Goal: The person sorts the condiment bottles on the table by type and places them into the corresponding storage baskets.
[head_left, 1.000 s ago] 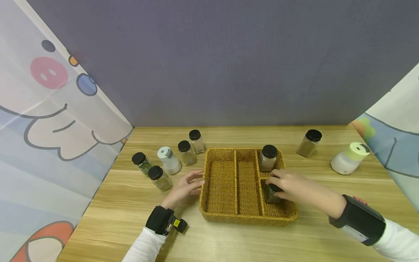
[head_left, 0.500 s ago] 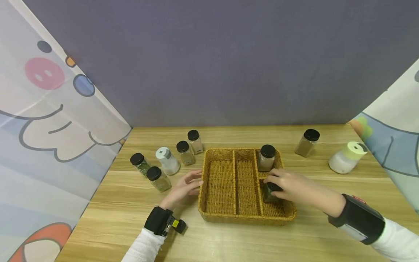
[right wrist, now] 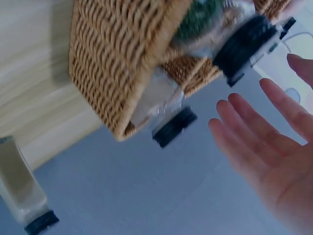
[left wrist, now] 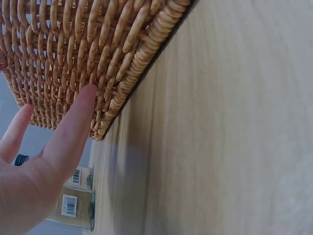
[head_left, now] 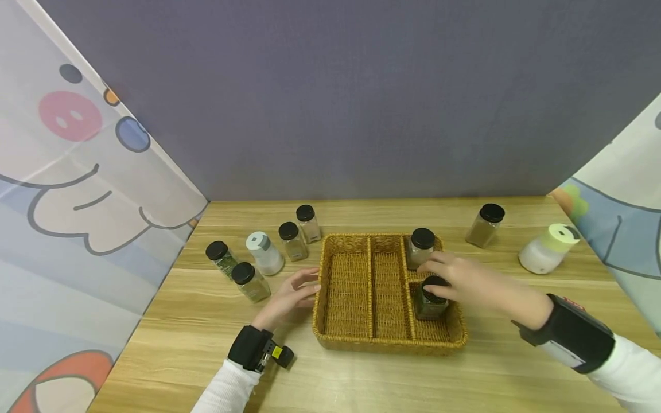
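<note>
A woven basket (head_left: 389, 344) with several compartments stands on the table. In its front right compartment is a black-capped spice jar (head_left: 431, 308); the right wrist view shows green flakes inside that herb jar (right wrist: 198, 20). Just above this jar hovers my right hand (head_left: 457, 279), its fingers (right wrist: 244, 142) spread and apart from the cap in the right wrist view. Another black-capped jar (head_left: 420, 256), with pale contents, occupies the back right compartment. My left hand (head_left: 289, 295) rests with fairly straight fingers against the basket's left wall (left wrist: 73, 54).
Left of the basket stand several seasoning jars, among them a herb jar (head_left: 223, 261), a white shaker (head_left: 265, 255) and a tan-filled jar (head_left: 251, 285). Back right are a brown-filled jar (head_left: 482, 226) and a yellow-capped shaker (head_left: 542, 255). A grey wall (head_left: 382, 115) borders the table behind.
My right hand has let go of the herb jar in the front right compartment and lifted slightly up and right. The left hand keeps its place against the basket.
</note>
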{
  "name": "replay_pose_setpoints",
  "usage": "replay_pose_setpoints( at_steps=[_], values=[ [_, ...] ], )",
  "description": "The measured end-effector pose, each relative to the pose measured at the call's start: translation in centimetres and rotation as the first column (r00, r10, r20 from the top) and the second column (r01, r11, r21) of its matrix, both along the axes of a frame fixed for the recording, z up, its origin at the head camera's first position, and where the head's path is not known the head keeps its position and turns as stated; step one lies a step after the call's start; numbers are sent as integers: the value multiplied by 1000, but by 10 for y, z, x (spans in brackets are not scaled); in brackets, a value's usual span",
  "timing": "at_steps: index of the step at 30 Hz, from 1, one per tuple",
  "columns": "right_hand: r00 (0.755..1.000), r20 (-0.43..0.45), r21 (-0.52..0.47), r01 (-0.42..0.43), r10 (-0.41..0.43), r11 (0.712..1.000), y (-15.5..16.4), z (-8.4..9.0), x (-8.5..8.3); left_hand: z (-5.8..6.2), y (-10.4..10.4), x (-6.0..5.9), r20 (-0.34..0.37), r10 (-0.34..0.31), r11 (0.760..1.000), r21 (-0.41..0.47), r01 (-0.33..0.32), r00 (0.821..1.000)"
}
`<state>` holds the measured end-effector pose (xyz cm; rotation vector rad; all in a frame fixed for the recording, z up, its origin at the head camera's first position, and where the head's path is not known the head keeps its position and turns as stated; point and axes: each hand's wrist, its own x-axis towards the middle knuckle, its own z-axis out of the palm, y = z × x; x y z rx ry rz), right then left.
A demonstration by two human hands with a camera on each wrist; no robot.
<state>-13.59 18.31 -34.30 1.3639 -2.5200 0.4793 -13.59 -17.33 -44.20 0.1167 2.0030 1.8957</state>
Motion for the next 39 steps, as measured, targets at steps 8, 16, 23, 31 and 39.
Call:
replay_pose_setpoints(
  at_steps=[8,16,23,31,39],
  values=[
    [996,-7,21,94,-94,995,12,19,-19,0,-1,0,-2,7,1000,-30,-7,1000],
    [970,83,61,226,-230,972,29,23,-37,6,1,1,-3,-3,998,-59,3,1000],
    [929,175,100,313,-326,945,42,23,-50,24,6,8,-10,-15,997,-79,14,1000],
    [898,233,80,364,-372,928,59,18,-66,25,6,9,-2,-18,997,-80,18,1000],
    [868,248,116,415,-431,902,72,12,-74,24,6,9,5,-25,997,-72,26,1000]
  ],
)
